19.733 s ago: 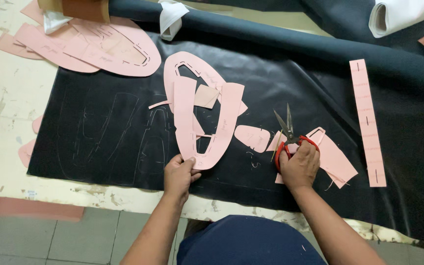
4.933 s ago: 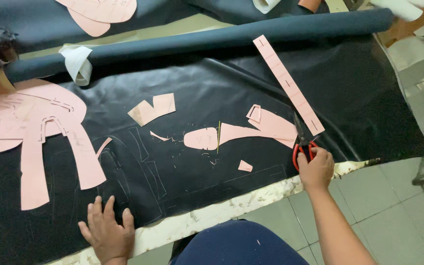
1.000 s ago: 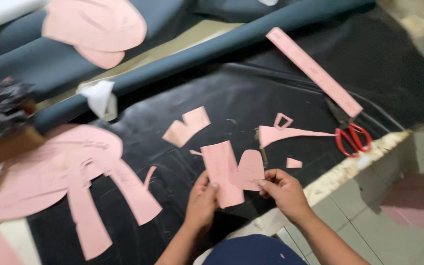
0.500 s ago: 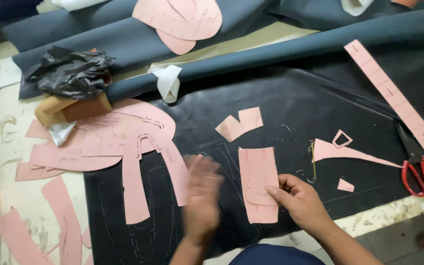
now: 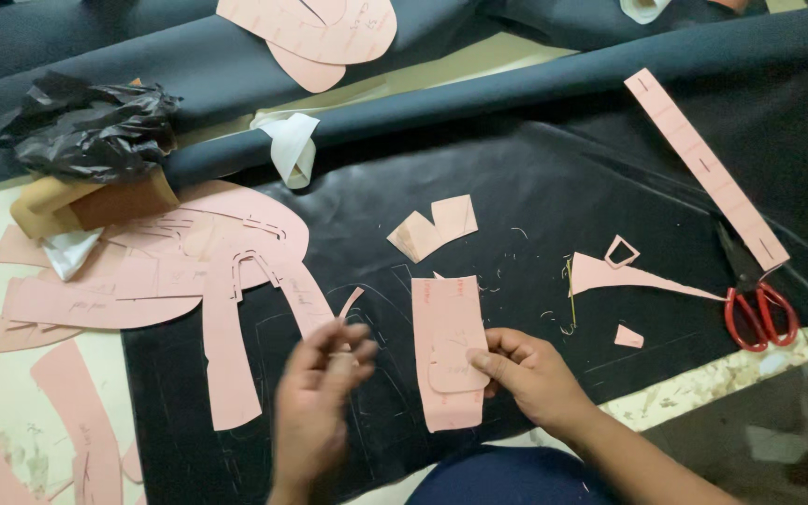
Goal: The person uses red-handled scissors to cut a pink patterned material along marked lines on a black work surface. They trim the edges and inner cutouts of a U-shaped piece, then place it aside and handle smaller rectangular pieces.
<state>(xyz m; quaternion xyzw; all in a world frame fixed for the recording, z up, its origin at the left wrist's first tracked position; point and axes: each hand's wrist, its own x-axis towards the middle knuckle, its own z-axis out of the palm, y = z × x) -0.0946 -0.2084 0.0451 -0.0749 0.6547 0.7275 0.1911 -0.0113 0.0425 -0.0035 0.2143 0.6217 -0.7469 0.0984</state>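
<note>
While r. hand [image 5: 526,374] pins pink pattern pieces [image 5: 451,351], l. hand [image 5: 320,397] hovers, blurred.

Both forearms are bare with no sleeves, watch or rings showing, above dark navy clothing [image 5: 507,477].

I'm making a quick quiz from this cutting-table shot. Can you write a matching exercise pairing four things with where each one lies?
Things:
1. red-handled scissors
2. long pink strip
3. crumpled black plastic bag
4. pink pattern piece with rounded tab

Places:
A. far left, beside the rolled dark material
B. under the right hand, on the black sheet
C. near the table's right edge
D. lying diagonally at upper right

Pairs: 1-C, 2-D, 3-A, 4-B
</note>
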